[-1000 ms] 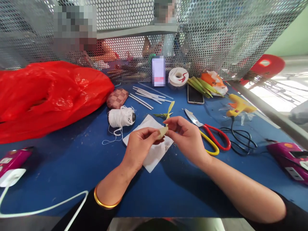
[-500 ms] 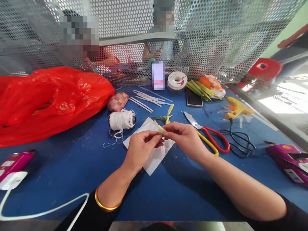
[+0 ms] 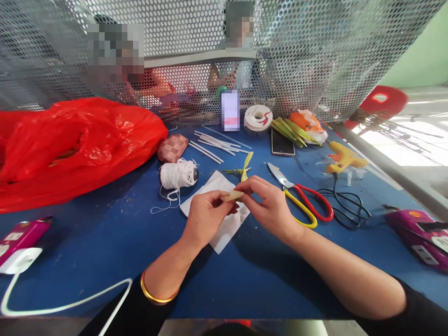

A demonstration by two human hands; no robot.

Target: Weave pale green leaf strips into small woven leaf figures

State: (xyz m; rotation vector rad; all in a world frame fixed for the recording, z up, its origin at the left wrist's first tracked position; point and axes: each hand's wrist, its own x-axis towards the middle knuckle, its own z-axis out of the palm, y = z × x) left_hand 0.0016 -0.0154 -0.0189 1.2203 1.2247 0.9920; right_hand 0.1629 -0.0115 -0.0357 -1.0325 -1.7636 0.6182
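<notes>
One small pale strip (image 3: 233,195) in the head view, held nearly level between two bare hands, just above some white paper (image 3: 222,239) at the middle of the blue table (image 3: 217,291). At the left end of it, the left hand (image 3: 205,217), with thumb and forefinger pressed together upon the strip; at the right end, the right hand (image 3: 271,207), with fingertips likewise pinched upon it. Contact behind the strip hidden, so not possible to tell. On the left wrist, a gold bangle (image 3: 157,299). Just beyond the fingers, a yellow-green piece (image 3: 248,160). To the left of the paper, a spool of white thread (image 3: 178,174) lying on its side, and behind it a checked pouch (image 3: 173,148); farther left, a large red bag (image 3: 80,144). Farther back, several white sticks (image 3: 213,141) in a loose group, then a lit phone (image 3: 230,109) propped upright beside a ribbon roll (image 3: 258,117). To the right of this roll, green leaves (image 3: 289,129) partly over a dark phone (image 3: 282,144). Just beside the right hand, scissors (image 3: 319,204) with one red and one yellow handle; farther right, a yellow glue gun (image 3: 346,157). At the far side, a perforated screen (image 3: 297,60), with two people partly visible through it.
</notes>
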